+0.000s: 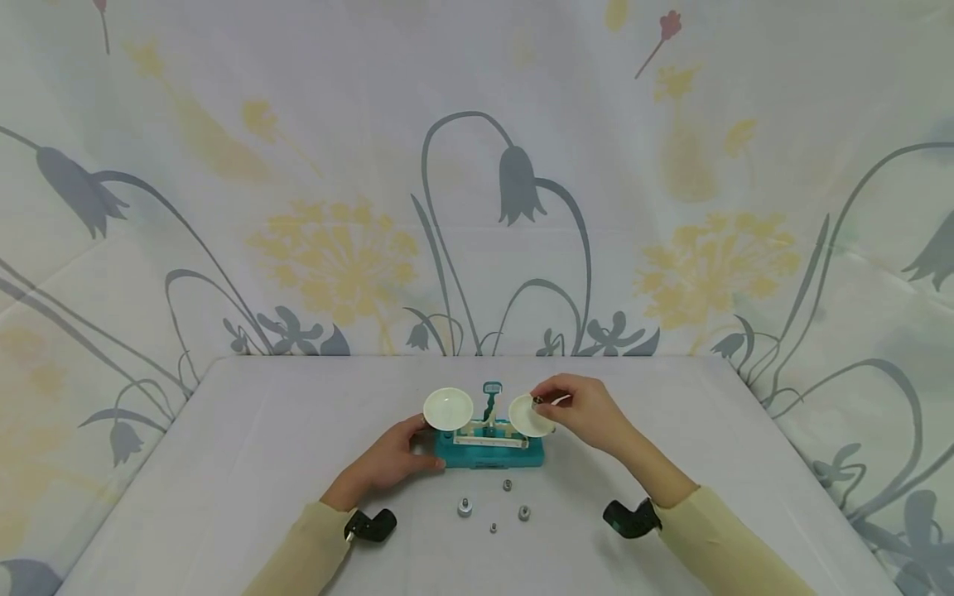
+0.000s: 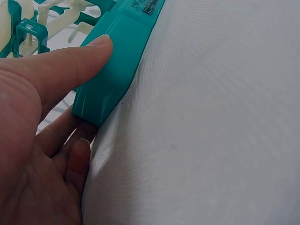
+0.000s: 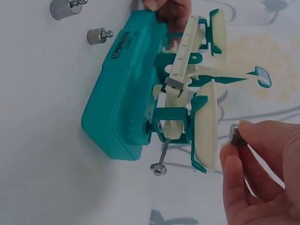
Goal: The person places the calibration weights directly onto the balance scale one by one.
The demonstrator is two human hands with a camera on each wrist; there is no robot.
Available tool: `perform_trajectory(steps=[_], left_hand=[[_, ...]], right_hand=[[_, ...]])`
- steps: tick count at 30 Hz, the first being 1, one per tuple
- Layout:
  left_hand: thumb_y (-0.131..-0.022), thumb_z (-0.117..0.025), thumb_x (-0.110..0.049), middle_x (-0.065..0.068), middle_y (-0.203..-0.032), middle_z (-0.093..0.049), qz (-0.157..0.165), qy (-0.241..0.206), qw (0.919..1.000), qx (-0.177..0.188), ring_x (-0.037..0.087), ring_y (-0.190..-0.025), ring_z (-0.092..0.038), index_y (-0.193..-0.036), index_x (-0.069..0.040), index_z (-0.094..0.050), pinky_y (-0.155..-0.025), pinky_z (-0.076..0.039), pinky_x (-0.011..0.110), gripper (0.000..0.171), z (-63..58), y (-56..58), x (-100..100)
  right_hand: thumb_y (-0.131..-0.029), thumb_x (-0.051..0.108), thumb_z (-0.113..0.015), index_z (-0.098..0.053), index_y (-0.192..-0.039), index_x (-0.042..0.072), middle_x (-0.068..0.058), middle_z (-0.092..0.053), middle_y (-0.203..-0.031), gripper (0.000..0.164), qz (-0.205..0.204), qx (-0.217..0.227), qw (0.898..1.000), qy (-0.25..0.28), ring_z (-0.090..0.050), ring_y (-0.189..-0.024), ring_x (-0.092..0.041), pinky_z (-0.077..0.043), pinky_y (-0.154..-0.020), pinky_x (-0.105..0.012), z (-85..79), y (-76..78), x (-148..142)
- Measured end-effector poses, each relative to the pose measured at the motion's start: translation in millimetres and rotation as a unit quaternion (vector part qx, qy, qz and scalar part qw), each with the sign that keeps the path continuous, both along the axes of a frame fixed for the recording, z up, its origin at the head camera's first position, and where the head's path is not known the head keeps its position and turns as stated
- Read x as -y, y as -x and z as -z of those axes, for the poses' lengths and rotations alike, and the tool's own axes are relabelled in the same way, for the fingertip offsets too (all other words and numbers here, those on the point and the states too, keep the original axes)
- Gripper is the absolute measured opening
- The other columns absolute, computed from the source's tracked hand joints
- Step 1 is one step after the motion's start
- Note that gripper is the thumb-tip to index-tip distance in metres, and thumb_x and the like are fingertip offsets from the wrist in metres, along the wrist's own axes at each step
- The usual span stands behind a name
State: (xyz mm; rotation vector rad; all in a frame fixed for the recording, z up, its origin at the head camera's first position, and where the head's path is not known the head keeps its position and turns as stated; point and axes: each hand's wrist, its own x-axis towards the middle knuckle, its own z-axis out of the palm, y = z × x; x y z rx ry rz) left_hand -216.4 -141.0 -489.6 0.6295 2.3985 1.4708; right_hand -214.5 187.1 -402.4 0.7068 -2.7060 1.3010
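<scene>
A small teal balance scale [image 1: 490, 458] with two cream pans stands on the table. My left hand [image 1: 395, 458] grips the left end of its base, thumb on the front face and fingers behind, as the left wrist view shows. Between thumb and fingertips, my right hand [image 1: 585, 408] pinches a small metal weight [image 3: 237, 134]. That weight is held just over the right pan [image 3: 206, 131], apart from its surface. The left pan [image 1: 448, 410] has nothing on it. A white graduated beam [image 3: 184, 51] with a dark slider runs across the scale's front.
Several metal weights of different sizes stand on the white cloth in front of the scale, among them a larger one [image 1: 464, 507] and a tiny one [image 1: 493, 528]. Behind the table hangs a flower-patterned curtain [image 1: 477, 273].
</scene>
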Motion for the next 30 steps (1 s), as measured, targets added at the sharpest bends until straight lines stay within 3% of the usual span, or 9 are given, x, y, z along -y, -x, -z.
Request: perform_trajectory(steps=[30], left_hand=[[-0.084, -0.08, -0.016, 0.015, -0.142, -0.053, 0.0, -0.001, 1.0, -0.002, 0.036, -0.131, -0.048, -0.144, -0.001, -0.047, -0.112, -0.034, 0.054, 0.07, 0.5, -0.2, 0.5]], right_hand=[[-0.089, 0.005, -0.073, -0.073, -0.1, 0.007, 0.001, -0.069, -0.096, 0.011, -0.031, 0.029, 0.999, -0.027, -0.063, -0.087, -0.016, -0.058, -0.08, -0.031, 5.0, 8.3, 9.5]])
